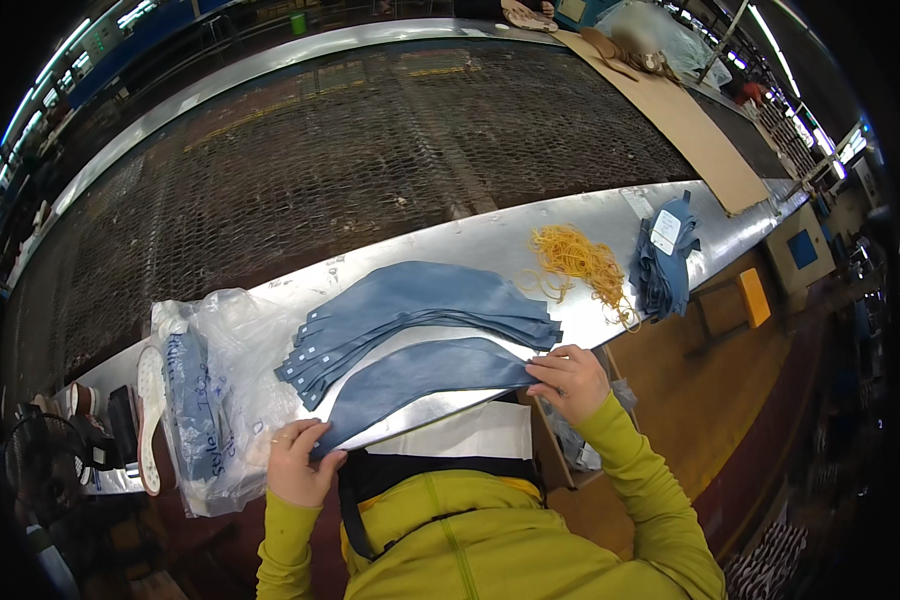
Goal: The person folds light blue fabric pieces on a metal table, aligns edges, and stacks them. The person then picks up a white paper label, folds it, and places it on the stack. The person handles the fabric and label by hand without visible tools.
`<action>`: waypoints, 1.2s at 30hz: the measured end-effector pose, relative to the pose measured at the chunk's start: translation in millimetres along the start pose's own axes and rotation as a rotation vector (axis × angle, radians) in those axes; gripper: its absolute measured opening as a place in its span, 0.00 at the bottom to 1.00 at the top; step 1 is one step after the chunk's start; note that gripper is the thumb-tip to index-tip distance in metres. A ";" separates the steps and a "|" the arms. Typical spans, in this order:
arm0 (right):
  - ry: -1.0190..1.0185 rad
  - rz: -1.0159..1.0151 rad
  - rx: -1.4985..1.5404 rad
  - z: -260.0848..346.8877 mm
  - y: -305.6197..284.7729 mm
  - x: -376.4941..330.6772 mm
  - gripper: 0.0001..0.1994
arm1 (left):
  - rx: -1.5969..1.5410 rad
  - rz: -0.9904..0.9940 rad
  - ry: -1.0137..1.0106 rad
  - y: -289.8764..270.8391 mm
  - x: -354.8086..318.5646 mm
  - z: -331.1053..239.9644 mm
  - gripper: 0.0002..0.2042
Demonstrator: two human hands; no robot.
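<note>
As both hands pinch, blue piece flat

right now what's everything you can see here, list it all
curved blue piece: one, blue, near edge of the metal ledge, held at both ends
fanned blue pieces: a stack, count unclear, blue, just beyond the held piece
rubber bands: a loose heap, yellow, right of the fan
folded blue bundle: one, blue with a white tag, far right on the ledge
plastic bag: one, clear, left end of the ledge, blue pieces inside
metal ledge: one, silver, across the middle
mesh belt: one, dark, behind the ledge
cardboard sheet: one, brown, upper right
left hand: fingers pinch the piece's left end
right hand: fingers press its right end
</note>
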State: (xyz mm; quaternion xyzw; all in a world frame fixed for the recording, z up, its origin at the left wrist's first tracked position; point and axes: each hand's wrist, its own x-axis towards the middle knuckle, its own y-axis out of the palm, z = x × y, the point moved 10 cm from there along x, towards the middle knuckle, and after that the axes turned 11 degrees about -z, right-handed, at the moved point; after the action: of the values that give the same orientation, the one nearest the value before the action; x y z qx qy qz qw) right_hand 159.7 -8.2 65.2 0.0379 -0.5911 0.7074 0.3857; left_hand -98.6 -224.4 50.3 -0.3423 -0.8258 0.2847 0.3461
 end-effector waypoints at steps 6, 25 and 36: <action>-0.022 -0.037 -0.029 -5.0 8.4 -4.6 0.11 | 0.024 -0.052 0.066 9.2 -2.9 -0.7 0.12; 0.674 0.105 0.287 -102.7 47.0 48.8 0.14 | -0.043 -0.074 -0.123 29.8 90.7 47.3 0.11; 0.791 0.153 0.501 -127.7 53.4 38.4 0.06 | -0.170 -0.092 -0.240 37.2 103.7 60.7 0.06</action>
State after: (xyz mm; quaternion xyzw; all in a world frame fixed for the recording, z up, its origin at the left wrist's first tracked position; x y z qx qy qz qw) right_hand 152.7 121.4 3.6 -0.1861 -0.2113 0.8147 0.5069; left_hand -186.0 -137.0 26.7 -0.2956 -0.8972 0.2365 0.2273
